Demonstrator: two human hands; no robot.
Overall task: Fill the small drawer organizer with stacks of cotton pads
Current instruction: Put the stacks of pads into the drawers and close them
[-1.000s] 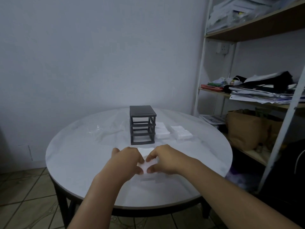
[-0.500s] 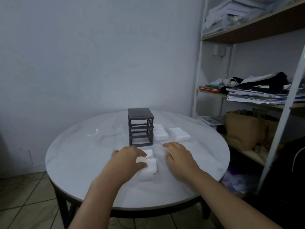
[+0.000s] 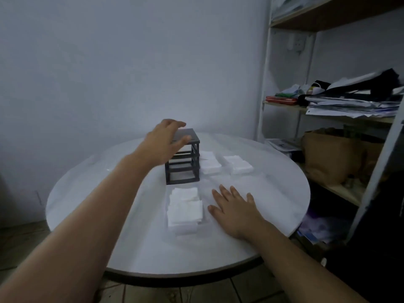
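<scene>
A dark grey drawer frame (image 3: 185,165) stands near the middle of the round white table (image 3: 131,237), its slots showing no drawers. My left hand (image 3: 164,141) reaches over the frame's top left corner with fingers spread, holding nothing. In front of the frame lies a clear drawer tray with two stacks of white cotton pads (image 3: 185,206) in it. My right hand (image 3: 236,208) rests flat on the table just right of that tray. Two more groups of cotton pads lie to the frame's right, one (image 3: 209,165) close by and another (image 3: 238,164) further right.
A metal shelf unit (image 3: 328,110) stands at the right with papers, books and a brown paper bag (image 3: 332,156). A crumpled clear plastic wrap lies on the table's left part, barely visible. Tiled floor shows below the table edge.
Both hands have let go of the pad stack in the tray. My left hand rose and reached forward to the frame's top; my right hand moved aside and lies flat on the table.
</scene>
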